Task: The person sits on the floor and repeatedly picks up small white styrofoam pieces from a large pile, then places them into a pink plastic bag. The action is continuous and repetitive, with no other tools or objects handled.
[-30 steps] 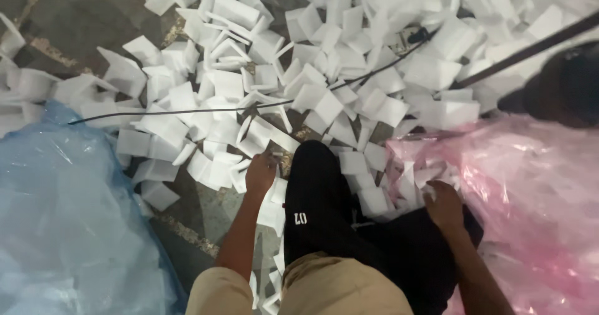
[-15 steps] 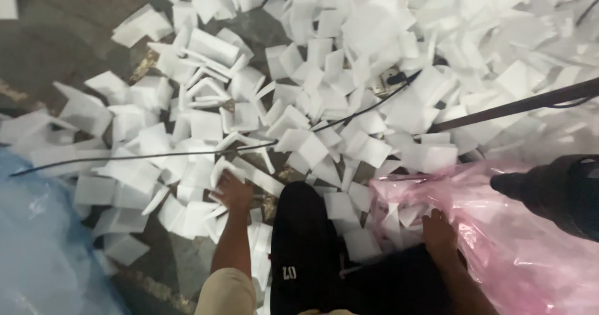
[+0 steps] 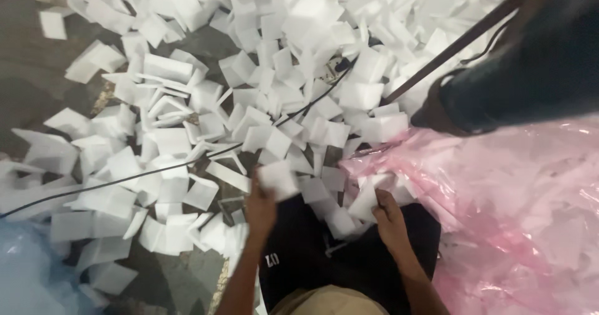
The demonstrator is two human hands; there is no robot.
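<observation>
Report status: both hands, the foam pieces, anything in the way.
Left hand lifting a white foam piece. Right hand gripping another piece. Black cable crosses the foam pile.

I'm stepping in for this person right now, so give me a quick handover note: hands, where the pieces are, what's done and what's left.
Left hand: lifting one white foam piece, blurred in motion.
Right hand: gripping another foam piece at the mouth of the pink plastic bag.
Pile of white foam pieces covers the floor ahead, with a thin black cable across it.
Done: some white pieces show through the pink bag.
Left: most of the pile is on the floor.
</observation>
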